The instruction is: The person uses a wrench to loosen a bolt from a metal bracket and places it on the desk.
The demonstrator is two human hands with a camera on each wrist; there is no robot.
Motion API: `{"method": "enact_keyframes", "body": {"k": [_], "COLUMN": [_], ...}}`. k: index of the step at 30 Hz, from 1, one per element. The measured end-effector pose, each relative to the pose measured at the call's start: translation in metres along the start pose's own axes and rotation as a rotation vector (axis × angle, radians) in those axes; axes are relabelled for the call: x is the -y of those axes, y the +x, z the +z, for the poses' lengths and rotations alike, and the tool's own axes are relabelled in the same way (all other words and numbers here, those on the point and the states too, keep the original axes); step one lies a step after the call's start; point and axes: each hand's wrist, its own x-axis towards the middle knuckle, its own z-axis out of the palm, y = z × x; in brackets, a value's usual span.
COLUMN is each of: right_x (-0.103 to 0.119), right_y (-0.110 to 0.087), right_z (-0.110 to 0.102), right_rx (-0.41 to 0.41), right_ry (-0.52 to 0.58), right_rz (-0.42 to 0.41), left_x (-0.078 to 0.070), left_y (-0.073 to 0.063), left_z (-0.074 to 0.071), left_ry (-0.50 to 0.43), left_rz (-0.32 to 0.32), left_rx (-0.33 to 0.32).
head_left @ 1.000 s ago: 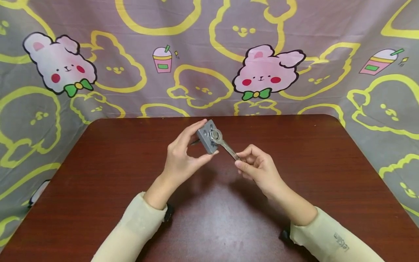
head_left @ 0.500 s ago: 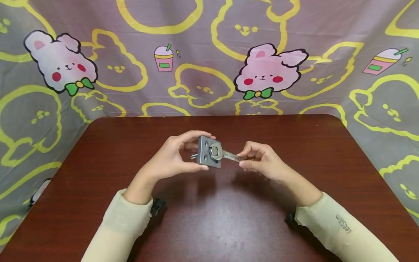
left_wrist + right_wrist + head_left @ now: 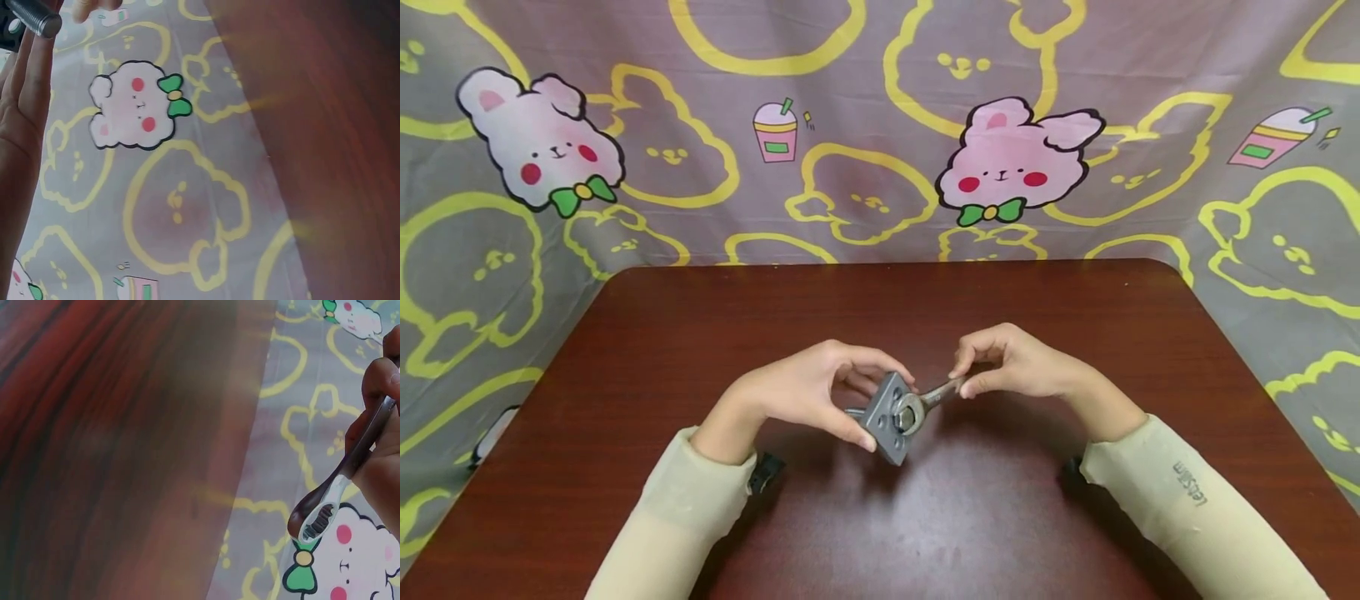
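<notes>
My left hand [image 3: 805, 387] grips a grey metal block [image 3: 886, 421] with several holes, thumb at the near edge and fingers at the far edge. A hex bolt [image 3: 903, 417] passes through the block, its head facing right. In the left wrist view, the bolt's threaded end [image 3: 45, 24] sticks out past the block. One end of a wrench [image 3: 936, 395] sits around the bolt head. My right hand [image 3: 1018, 362] pinches the wrench handle between thumb and fingers. The right wrist view shows the wrench's toothed ring end [image 3: 317, 522] projecting from that hand.
The block and wrench are held above a dark reddish-brown table [image 3: 925, 525]. A grey-purple cloth [image 3: 850, 100] with cartoon prints hangs behind it and along both sides. Small black devices [image 3: 766, 473] are worn by the sleeve cuffs.
The block has come down and nearer, and its tilt has changed. The wrench has swung round with it, its handle now slanting up to the right. Both hands keep their hold.
</notes>
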Motion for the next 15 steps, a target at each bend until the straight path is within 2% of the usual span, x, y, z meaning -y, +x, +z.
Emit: {"method": "enact_keyframes", "body": {"k": [3,7,11,15], "right_x": [-0.003,-0.007,-0.007,-0.006], "right_y": [-0.003,-0.01,-0.017,-0.018], "right_z": [-0.003,-0.008,-0.011,-0.005], "right_rx": [-0.024,-0.113,-0.228,-0.339], "right_ry": [-0.026,-0.045,-0.037,0.02], "right_rz": [0.012,0.039,0.1,0.168], "left_x": [0.005,0.009,0.012,0.018], "left_y": [0.0,0.0,0.0,0.004], "left_z": [-0.001,-0.001,-0.002,-0.002], "left_ry": [-0.016,0.011,0.076,0.152], "left_rz": [-0.017,-0.009,0.03,0.104], "left_rx": [-0.039,-0.148,-0.32,-0.516]}}
